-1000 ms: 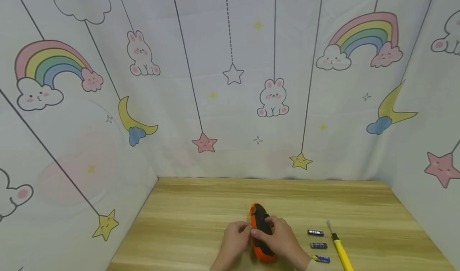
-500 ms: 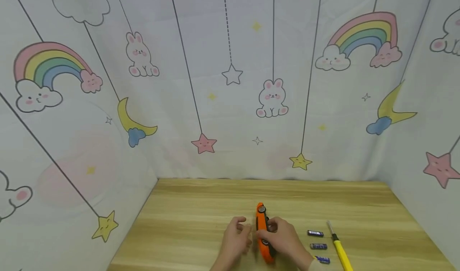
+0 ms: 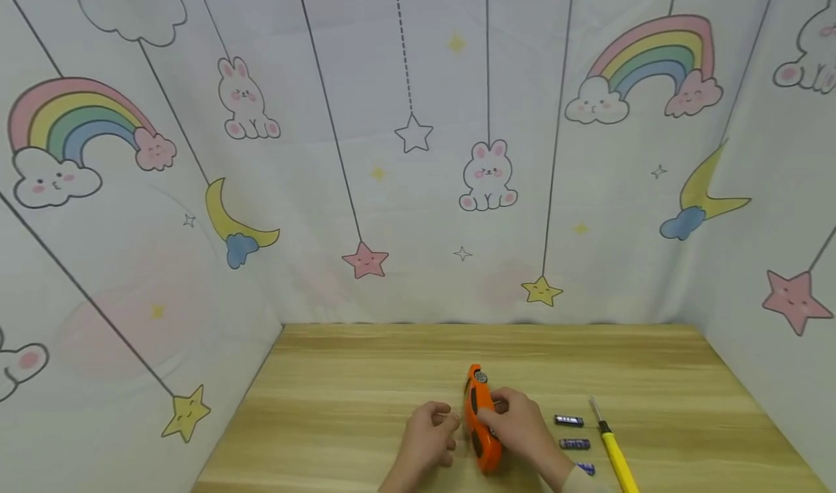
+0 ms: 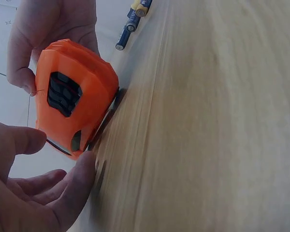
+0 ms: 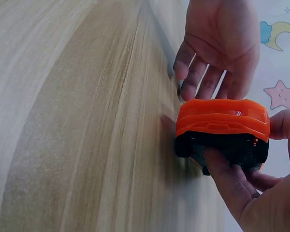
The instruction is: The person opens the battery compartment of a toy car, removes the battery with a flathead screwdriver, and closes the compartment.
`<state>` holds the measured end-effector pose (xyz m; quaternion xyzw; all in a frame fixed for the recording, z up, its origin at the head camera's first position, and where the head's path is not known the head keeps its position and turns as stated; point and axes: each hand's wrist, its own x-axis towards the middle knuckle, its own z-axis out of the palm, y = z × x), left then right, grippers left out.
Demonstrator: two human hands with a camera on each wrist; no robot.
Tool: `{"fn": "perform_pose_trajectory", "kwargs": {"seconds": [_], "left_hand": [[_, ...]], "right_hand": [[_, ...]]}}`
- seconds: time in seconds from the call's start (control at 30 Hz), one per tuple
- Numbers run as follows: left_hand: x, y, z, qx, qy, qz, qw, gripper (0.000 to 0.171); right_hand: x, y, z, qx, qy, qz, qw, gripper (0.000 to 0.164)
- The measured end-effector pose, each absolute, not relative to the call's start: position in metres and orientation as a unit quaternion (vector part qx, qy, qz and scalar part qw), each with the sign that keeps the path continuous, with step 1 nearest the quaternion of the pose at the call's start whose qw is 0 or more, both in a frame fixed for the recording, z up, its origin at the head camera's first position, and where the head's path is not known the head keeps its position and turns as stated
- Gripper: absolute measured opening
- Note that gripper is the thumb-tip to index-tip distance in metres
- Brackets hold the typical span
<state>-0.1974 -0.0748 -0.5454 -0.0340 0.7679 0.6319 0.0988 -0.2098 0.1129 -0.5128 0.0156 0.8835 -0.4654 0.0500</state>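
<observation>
An orange toy car [image 3: 486,446] is tipped on its side near the front of the table, its roof toward the left hand. My right hand [image 3: 519,422] grips it, thumb on the upper side and fingers on the black underside, which shows in the right wrist view. My left hand [image 3: 427,435] is just left of the car, fingers loosely bent and holding nothing. In the left wrist view its thumb and fingertips are close to one end of the orange body [image 4: 89,79], near the dark window.
Right of the right hand lie a battery [image 3: 569,421], a second battery [image 3: 575,444] and a third battery [image 3: 589,469], partly hidden by the wrist. Beyond them is a yellow-handled screwdriver [image 3: 617,457]. Printed cloth [image 3: 418,210] surrounds the wooden table [image 3: 339,384].
The right hand has turned the car from underside up onto its side, bringing the roof into view. The left hand has come off the car and moved slightly left.
</observation>
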Motion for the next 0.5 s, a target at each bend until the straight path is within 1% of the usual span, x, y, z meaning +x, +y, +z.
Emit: {"fn": "perform_pose_trajectory", "kwargs": {"seconds": [0.17,0.3,0.5], "left_hand": [[-0.1978,-0.0741,-0.5443,-0.031,0.774,0.623,0.106,0.049],[-0.1982,-0.0734,-0.5413,-0.024,0.783,0.613,0.102,0.057],[-0.1995,-0.0740,-0.5379,-0.012,0.803,0.590,0.082,0.061]], "right_hand": [[-0.2075,0.1125,-0.5131,0.011,0.872,-0.486,0.050,0.046],[-0.2063,0.1103,-0.5150,0.011,0.851,-0.521,0.063,0.045],[-0.2057,0.1093,-0.5227,0.009,0.840,-0.538,0.068,0.044]]}}
